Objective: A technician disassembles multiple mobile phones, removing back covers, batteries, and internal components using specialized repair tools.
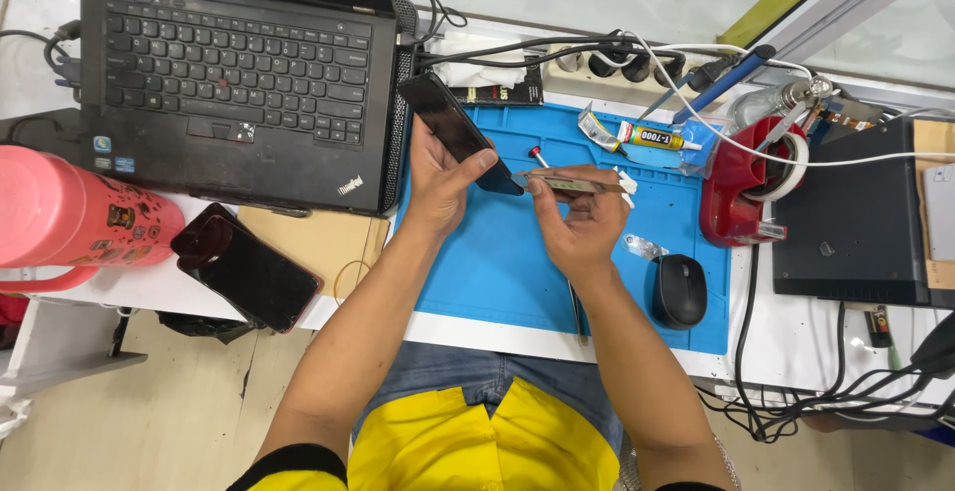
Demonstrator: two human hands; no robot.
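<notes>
Phone: I see a dark, slim smartphone, glossy black, tilted on a diagonal above the blue mat, its lower end gripped by my left hand.
Tool: a thin, flat metal tool, lying level, its tip touching the phone's lower edge, pinched in my right hand.

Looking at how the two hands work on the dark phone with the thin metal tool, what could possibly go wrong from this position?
1. The left hand holds the dark phone tilted in the air, above the blue mat; it could slip and drop.
2. The right hand points the thin metal tool at the phone's lower corner, close to the left thumb; a slip might scratch the phone or poke the thumb.
</notes>
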